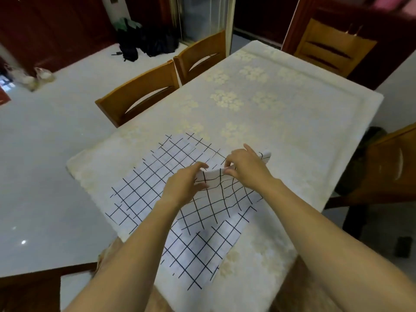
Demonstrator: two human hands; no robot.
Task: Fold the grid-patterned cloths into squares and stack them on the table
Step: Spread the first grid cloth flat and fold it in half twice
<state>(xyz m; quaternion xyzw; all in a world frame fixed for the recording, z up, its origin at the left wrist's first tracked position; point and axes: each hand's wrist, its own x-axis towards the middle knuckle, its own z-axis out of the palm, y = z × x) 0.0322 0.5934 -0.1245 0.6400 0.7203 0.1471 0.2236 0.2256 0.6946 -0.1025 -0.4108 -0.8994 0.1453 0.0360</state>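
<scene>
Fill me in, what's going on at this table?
A person is part-way through folding a grid-patterned cloth on a table covered with a floral tablecloth. The left hand and right hand both pinch a lifted edge of the cloth near its right side, close together, while the rest of it lies spread flat. No finished folded stack is visible on the table. Wooden chairs stand along the far side.

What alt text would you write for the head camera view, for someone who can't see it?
The left hand and right hand pinch the lifted edge of a white grid-patterned cloth spread on a table with a pale floral covering. Wooden chairs stand along its sides.
</scene>
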